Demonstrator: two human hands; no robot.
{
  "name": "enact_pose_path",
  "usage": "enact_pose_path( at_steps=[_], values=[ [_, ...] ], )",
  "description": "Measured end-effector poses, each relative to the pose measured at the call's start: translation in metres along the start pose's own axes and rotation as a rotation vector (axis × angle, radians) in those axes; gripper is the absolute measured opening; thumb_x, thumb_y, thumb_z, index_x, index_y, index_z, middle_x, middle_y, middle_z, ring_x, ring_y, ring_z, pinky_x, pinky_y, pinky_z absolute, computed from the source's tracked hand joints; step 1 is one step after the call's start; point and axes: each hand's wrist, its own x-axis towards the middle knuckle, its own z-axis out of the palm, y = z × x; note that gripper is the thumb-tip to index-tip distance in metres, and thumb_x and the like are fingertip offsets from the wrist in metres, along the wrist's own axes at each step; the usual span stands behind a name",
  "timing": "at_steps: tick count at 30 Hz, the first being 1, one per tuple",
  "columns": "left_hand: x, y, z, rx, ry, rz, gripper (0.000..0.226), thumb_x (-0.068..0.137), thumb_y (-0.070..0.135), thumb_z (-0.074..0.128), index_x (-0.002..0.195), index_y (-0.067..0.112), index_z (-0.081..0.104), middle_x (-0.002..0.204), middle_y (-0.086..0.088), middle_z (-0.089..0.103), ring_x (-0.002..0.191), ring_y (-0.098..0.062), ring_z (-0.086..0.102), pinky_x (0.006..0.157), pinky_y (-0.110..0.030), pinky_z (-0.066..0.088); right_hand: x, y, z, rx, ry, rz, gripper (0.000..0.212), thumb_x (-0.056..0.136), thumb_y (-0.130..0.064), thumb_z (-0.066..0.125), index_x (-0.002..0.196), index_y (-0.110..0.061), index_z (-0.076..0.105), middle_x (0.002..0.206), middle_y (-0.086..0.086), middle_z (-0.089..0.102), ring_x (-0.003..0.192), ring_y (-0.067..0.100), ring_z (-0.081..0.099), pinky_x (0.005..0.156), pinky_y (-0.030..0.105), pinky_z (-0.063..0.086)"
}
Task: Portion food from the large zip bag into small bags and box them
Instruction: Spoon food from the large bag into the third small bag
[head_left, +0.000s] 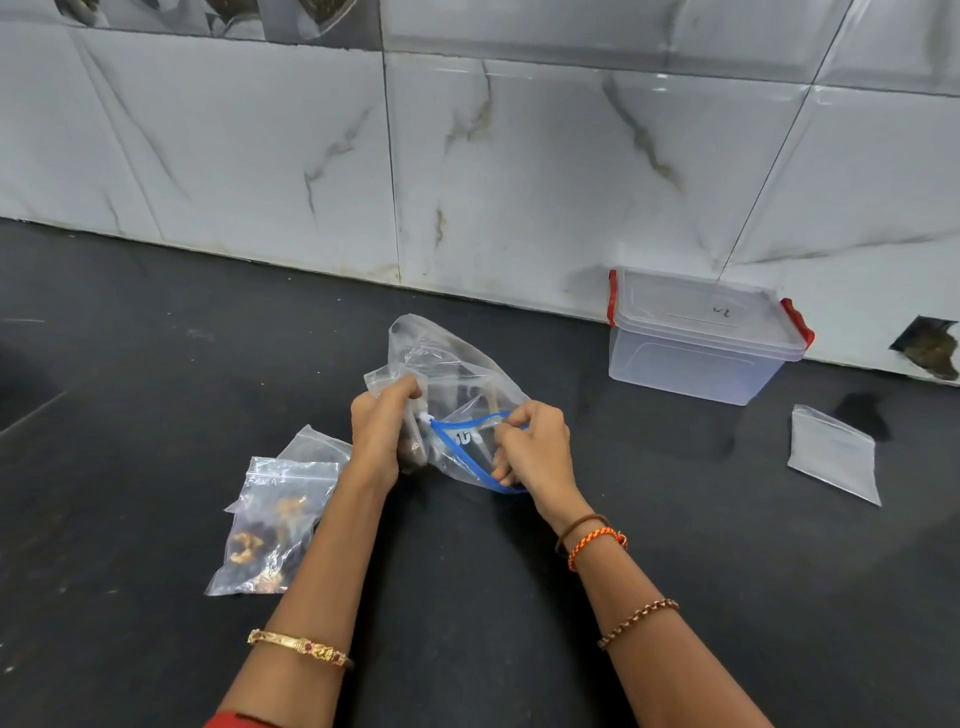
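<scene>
Head view: both hands (382, 423) (532, 447) grip zip bag's (452, 364) blue edge.

1. Large zip bag (457, 379): clear, crumpled, blue zip rim, held up off the dark counter (156, 338).
2. Small bags (272, 519): clear, holding brownish food, lying at left.
3. Empty small bag (834, 452): flat, at right.
4. Box (701, 338): clear, lid on, red clips, by the wall.

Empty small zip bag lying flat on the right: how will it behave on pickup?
The empty small bag is thin clear film, so it will likely flop and fold rather than hold shape. It looks empty, so probably near weightless and easily shifted. It lies flat on the dark counter; its smooth film may slip, so an edge pinch seems safest.
</scene>
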Motion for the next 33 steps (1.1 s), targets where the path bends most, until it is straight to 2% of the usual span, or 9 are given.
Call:
enact_pose_path(
  at_steps=[10, 13, 17, 19, 25, 27, 29, 30, 33],
  values=[
    [0.003, 0.000, -0.006, -0.102, -0.056, -0.056, 0.017, 0.077, 0.010, 0.051, 0.093, 0.003, 0.052, 0.068, -0.010, 0.048, 0.031, -0.012, 0.045, 0.038, -0.018, 0.038, -0.002, -0.013, -0.001, 0.260, -0.080, 0.247, 0.018, 0.084, 0.004, 0.050, 0.069, -0.003, 0.057, 0.047, 0.010, 0.057, 0.033, 0.012, 0.050, 0.037, 0.018, 0.044],
    [0.000, 0.001, -0.004, -0.077, -0.062, -0.045, 0.014, 0.077, 0.011, 0.052, 0.090, 0.004, 0.052, 0.064, -0.009, 0.045, 0.031, -0.010, 0.044, 0.039, -0.018, 0.038, -0.001, -0.019, -0.005, 0.397, -0.055, 0.313, 0.013, 0.086, 0.002, 0.053, 0.076, 0.000, 0.060, 0.046, 0.007, 0.061, 0.035, 0.010, 0.055, 0.040, 0.016, 0.048],
    [-0.007, 0.002, -0.003, -0.010, -0.042, 0.022, 0.005, 0.078, 0.010, 0.054, 0.080, 0.005, 0.053, 0.058, -0.006, 0.048, 0.032, -0.009, 0.045, 0.038, -0.017, 0.038, -0.011, -0.023, -0.007, 0.541, 0.067, 0.297, 0.013, 0.088, -0.002, 0.054, 0.076, -0.003, 0.061, 0.061, 0.011, 0.065, 0.049, 0.014, 0.062, 0.045, 0.016, 0.052],
    [-0.013, 0.003, -0.003, 0.025, -0.031, 0.084, 0.008, 0.079, 0.009, 0.054, 0.072, 0.007, 0.053, 0.052, -0.005, 0.051, 0.035, -0.008, 0.048, 0.038, -0.017, 0.038, -0.017, -0.025, -0.011, 0.634, 0.138, 0.277, 0.013, 0.088, -0.002, 0.054, 0.078, -0.003, 0.061, 0.060, 0.011, 0.065, 0.045, 0.012, 0.061, 0.043, 0.016, 0.051],
    [-0.036, -0.001, -0.003, 0.102, 0.037, 0.246, 0.012, 0.081, 0.005, 0.056, 0.074, 0.015, 0.054, 0.072, -0.002, 0.055, 0.069, -0.014, 0.051, 0.060, -0.026, 0.042, -0.034, -0.024, -0.034, 0.817, 0.253, 0.244, 0.015, 0.087, 0.000, 0.052, 0.075, -0.002, 0.060, 0.054, 0.009, 0.062, 0.036, 0.008, 0.058, 0.038, 0.015, 0.047],
    [-0.044, -0.004, -0.004, 0.122, 0.055, 0.288, 0.013, 0.080, 0.006, 0.058, 0.090, 0.014, 0.059, 0.085, -0.004, 0.060, 0.079, -0.016, 0.055, 0.069, -0.029, 0.046, -0.041, -0.021, -0.042, 0.849, 0.266, 0.244, 0.014, 0.087, 0.001, 0.052, 0.075, -0.002, 0.059, 0.052, 0.009, 0.061, 0.035, 0.007, 0.057, 0.037, 0.015, 0.046],
    [-0.053, -0.008, -0.006, 0.153, 0.068, 0.321, 0.041, 0.077, 0.011, 0.062, 0.118, 0.010, 0.054, 0.111, -0.006, 0.059, 0.099, -0.019, 0.057, 0.085, -0.033, 0.047, -0.047, -0.016, -0.051, 0.878, 0.278, 0.253, 0.014, 0.086, 0.001, 0.052, 0.074, -0.002, 0.058, 0.044, 0.004, 0.061, 0.034, 0.006, 0.056, 0.036, 0.014, 0.045],
    [-0.056, -0.010, -0.008, 0.171, 0.066, 0.353, 0.047, 0.075, 0.014, 0.064, 0.120, 0.011, 0.053, 0.119, -0.006, 0.056, 0.106, -0.021, 0.055, 0.091, -0.035, 0.047, -0.049, -0.013, -0.055, 0.889, 0.285, 0.258, 0.014, 0.087, 0.000, 0.052, 0.074, -0.002, 0.058, 0.041, 0.001, 0.060, 0.034, 0.005, 0.055, 0.036, 0.013, 0.045],
    [-0.076, -0.016, -0.009, 0.233, 0.029, 0.489, 0.028, 0.075, 0.009, 0.064, 0.096, 0.027, 0.060, 0.118, -0.005, 0.056, 0.098, -0.017, 0.058, 0.083, -0.034, 0.050, -0.056, -0.002, -0.068, 0.903, 0.316, 0.271, 0.014, 0.086, -0.003, 0.055, 0.073, -0.005, 0.059, 0.039, -0.001, 0.059, 0.034, 0.004, 0.055, 0.037, 0.013, 0.044]
  ],
)
